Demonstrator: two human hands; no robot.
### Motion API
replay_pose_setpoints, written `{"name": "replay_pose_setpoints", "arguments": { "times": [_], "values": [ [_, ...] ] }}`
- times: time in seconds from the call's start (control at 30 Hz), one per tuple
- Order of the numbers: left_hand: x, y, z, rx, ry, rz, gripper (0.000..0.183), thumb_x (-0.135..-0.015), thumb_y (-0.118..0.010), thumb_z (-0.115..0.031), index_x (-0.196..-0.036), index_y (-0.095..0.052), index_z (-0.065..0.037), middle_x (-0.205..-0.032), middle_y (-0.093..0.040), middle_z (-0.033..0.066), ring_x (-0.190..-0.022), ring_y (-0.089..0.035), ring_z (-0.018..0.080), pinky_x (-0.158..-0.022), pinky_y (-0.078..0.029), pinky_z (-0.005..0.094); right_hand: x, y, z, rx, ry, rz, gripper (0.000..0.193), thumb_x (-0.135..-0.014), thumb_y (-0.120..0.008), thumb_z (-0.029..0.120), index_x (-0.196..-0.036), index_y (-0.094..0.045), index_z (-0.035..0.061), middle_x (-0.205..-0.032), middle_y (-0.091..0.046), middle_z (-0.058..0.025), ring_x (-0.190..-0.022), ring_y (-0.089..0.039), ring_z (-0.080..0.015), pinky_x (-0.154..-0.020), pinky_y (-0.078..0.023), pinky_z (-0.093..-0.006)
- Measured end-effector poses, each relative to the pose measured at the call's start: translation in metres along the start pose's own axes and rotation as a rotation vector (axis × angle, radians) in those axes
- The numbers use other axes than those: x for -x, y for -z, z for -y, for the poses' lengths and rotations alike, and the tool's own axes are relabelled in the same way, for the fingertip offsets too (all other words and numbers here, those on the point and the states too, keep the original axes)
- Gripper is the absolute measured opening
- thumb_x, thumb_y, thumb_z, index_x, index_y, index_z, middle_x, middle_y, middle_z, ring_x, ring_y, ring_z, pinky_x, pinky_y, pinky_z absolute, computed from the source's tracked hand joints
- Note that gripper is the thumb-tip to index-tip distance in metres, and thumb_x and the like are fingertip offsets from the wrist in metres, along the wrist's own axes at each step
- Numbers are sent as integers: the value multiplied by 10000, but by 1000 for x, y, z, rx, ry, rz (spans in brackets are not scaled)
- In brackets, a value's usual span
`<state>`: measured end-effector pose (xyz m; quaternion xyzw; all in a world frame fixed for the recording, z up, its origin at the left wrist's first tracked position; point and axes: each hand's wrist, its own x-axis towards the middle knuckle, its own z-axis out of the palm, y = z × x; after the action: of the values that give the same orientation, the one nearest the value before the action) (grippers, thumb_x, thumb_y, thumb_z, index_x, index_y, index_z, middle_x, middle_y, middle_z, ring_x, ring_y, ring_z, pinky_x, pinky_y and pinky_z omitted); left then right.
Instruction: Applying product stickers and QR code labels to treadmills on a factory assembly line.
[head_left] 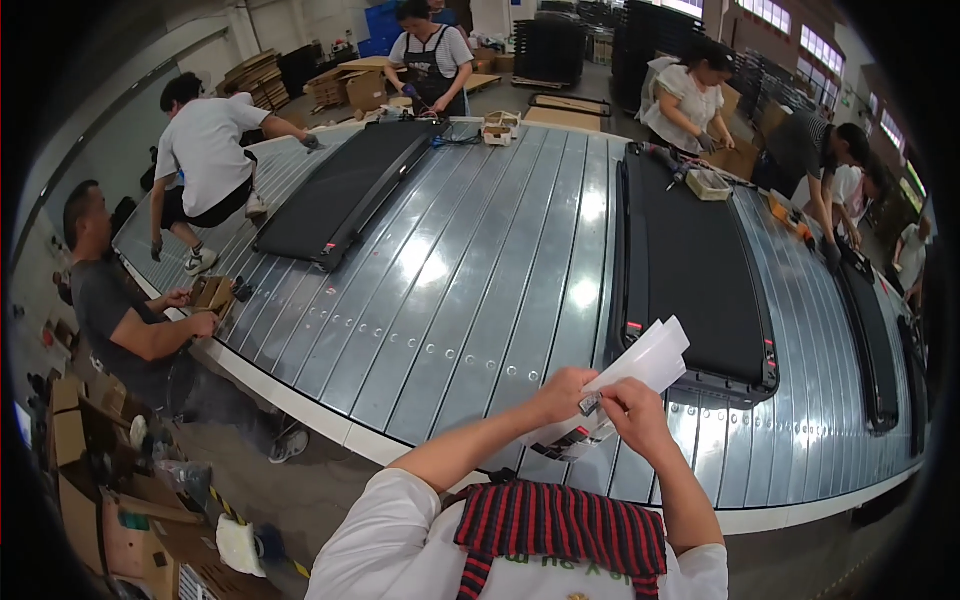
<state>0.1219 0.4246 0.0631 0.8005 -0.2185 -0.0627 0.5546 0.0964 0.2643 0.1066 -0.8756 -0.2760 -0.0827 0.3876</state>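
Note:
A bundle of white paper sheets (650,362) fans out in front of my chest, above the near edge of the metal-topped table. Its upper ends are plain white; the lower part carries dark and red print. Closed round the left side of the bundle is my left hand (562,397). My right hand (636,412) pinches at the sheets from the other side, fingertips next to a small printed label (589,404). Whether that label is apart from the sheets I cannot tell. Just beyond the paper lies a stack of long black panels (692,270) with red tags at the corners.
Another black panel (345,195) lies to the left on the ribbed metal table (470,290). Narrower black panels (868,340) are at right. A tray (708,184) and a power tool (668,163) rest atop the stack. Several people work round the table; cardboard boxes (75,470) stand lower left.

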Motion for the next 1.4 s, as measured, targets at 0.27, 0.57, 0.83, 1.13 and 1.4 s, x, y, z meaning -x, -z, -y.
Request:
{"name": "replay_pose_setpoints", "arguments": {
  "times": [0.27, 0.57, 0.83, 1.13, 1.4],
  "values": [
    [5, 11, 6, -17, -35, -27, 243, -672, -588, -214, -772, -537, 2, -697, -560, 173, -656, -554, 264, -578, -416, 332, -8, -15, 3, 2, -2, -45, 91, -684, -600, 53, -767, -585, 20, -684, -538, -92, -570, -538, -224, -522, -430, -289],
    [12, 25, 19, -54, -53, 7, 223, -663, -596, -171, -789, -532, 2, -688, -554, 166, -641, -554, 188, -576, -415, 308, -12, -26, 14, -15, -38, -17, 63, -688, -582, 92, -726, -588, 42, -679, -544, -95, -642, -540, -267, -574, -433, -337],
    [14, 29, 40, -24, 57, 67, 249, -728, -582, -248, -795, -556, -9, -690, -560, 158, -636, -558, 183, -568, -418, 304, -5, -38, 19, 7, -4, -57, 69, -704, -559, 105, -750, -583, 59, -660, -527, -93, -627, -533, -267, -562, -433, -342],
    [29, 49, 43, -68, 208, 2, 255, -718, -597, -214, -885, -589, -21, -753, -610, 95, -661, -558, 140, -607, -429, 270, 11, -19, 11, -27, -65, -365, 244, -668, -614, 88, -900, -541, 63, -725, -537, -67, -659, -536, -212, -558, -438, -305],
    [47, 70, 2, 54, 188, 193, 235, -714, -622, -202, -852, -579, -17, -723, -579, 33, -660, -522, 102, -593, -417, 245, 52, 26, -25, -320, -369, -638, 679, -653, -679, 158, -1215, -310, 58, -1037, -512, -100, -912, -500, -160, -730, -408, -281]
  ]
}}
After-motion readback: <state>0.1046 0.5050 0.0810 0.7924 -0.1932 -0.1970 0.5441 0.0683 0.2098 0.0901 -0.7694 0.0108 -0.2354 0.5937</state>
